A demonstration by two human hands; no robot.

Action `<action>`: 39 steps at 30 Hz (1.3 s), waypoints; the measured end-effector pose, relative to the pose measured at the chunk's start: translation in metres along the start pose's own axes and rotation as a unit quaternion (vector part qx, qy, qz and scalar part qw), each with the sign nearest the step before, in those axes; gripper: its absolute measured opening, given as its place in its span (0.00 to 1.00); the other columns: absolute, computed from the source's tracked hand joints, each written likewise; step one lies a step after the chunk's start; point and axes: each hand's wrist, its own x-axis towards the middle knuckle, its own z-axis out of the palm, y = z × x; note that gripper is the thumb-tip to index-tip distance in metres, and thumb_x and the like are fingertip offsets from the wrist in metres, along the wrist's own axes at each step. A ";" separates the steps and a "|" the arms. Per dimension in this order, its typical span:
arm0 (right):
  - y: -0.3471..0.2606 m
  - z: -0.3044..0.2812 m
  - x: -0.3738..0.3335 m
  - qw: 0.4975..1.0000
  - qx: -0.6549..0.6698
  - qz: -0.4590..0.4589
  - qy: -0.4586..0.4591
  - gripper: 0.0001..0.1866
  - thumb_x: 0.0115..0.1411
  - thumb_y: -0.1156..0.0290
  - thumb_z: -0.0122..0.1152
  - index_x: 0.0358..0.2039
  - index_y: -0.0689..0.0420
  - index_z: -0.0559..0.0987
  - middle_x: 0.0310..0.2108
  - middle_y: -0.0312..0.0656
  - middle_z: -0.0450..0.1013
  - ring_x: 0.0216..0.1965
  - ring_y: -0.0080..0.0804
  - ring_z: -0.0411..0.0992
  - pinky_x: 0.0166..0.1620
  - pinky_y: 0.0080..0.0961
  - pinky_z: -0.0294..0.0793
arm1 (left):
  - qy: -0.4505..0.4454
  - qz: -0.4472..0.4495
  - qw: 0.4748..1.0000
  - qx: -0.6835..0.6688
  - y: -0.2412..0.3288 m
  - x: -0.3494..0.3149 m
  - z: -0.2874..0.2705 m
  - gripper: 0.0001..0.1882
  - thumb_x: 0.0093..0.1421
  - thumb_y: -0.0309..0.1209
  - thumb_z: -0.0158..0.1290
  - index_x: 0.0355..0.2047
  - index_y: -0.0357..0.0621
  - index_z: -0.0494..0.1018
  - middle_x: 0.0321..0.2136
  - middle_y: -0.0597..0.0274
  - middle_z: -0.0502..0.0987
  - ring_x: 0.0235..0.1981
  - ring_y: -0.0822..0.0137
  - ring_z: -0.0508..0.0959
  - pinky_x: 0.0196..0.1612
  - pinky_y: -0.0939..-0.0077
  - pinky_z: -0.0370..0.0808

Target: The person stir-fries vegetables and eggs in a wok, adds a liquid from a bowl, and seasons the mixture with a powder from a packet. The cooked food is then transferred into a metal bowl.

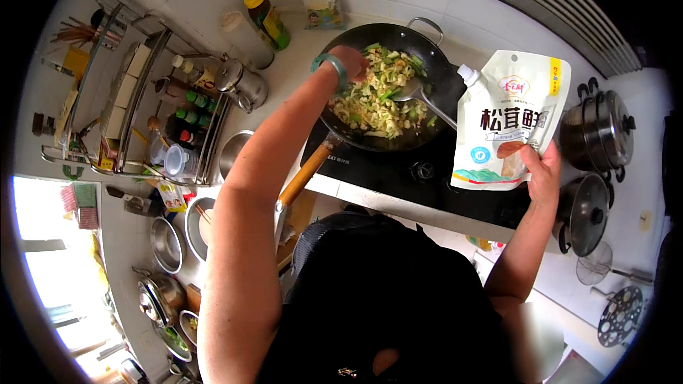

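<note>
While the right hand (pixel 542 171) pinches the white pouch (pixel 506 124) near its bottom, above the right end of the cooktop (pixel 380 171), here's the left hand (pixel 350 64) crossing the wok (pixel 435 57) at its left rim, fingers too blurred to tell!

The left arm (pixel 245 231) is bare and comes up from the lower edge of the view, bends at the elbow, and slants forward and to the right across the front edge of the counter (pixel 302 41). Its wrist (pixel 331 70) leads to the left hand (pixel 353 64), which is farther toward the counter's back edge, knuckles upward; its fingertips cannot be made out. The right arm (pixel 518 259), also bare and showing less of its length, rises steeply to the right hand (pixel 542 173), nearer the front edge, gripping, its thumb in front and its other fingers mostly hidden behind.
</note>
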 end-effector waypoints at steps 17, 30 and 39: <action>0.010 0.001 -0.007 0.999 0.052 -0.004 -0.015 0.23 0.56 0.69 0.63 0.50 0.64 0.70 0.46 0.40 0.73 0.45 0.25 0.70 0.51 0.25 0.66 | -0.107 -0.101 0.971 0.191 0.060 -0.023 -0.052 0.15 0.60 0.29 0.48 0.47 0.51 0.74 0.46 0.59 0.76 0.40 0.56 0.78 0.42 0.62 0.75; 0.023 0.003 0.013 0.996 0.078 -0.027 -0.037 0.25 0.57 0.69 0.62 0.53 0.64 0.67 0.48 0.40 0.71 0.48 0.26 0.68 0.53 0.26 0.63 | 0.265 0.034 0.934 -0.236 0.092 -0.019 -0.068 0.11 0.61 0.25 0.48 0.44 0.43 0.74 0.40 0.59 0.79 0.37 0.64 0.80 0.42 0.73 0.75; 0.032 0.029 0.029 0.993 0.096 -0.055 -0.044 0.22 0.58 0.65 0.60 0.49 0.62 0.69 0.37 0.43 0.76 0.38 0.29 0.73 0.45 0.27 0.70 | -0.011 -0.124 0.954 0.271 0.122 -0.046 -0.006 0.29 0.57 0.43 0.50 0.60 0.58 0.61 0.60 0.54 0.60 0.59 0.54 0.65 0.60 0.51 0.60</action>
